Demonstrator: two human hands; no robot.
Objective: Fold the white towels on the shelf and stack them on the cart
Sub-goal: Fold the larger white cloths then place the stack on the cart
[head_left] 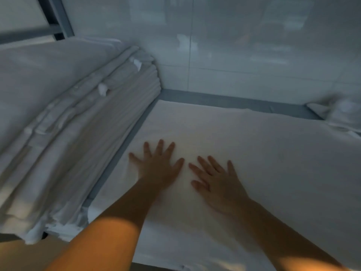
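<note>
A white towel lies spread flat across the shelf surface in front of me. My left hand rests palm down on the towel's left part, fingers spread. My right hand lies flat beside it, a little nearer to me, fingers apart too. Neither hand holds anything. A tall stack of folded white towels fills the left side of the shelf, its edge close to my left hand. No cart is in view.
A grey shelf frame edge runs along the back, with a pale glossy wall behind it. A crumpled white cloth sits at the far right corner. A dark metal upright rises at top left.
</note>
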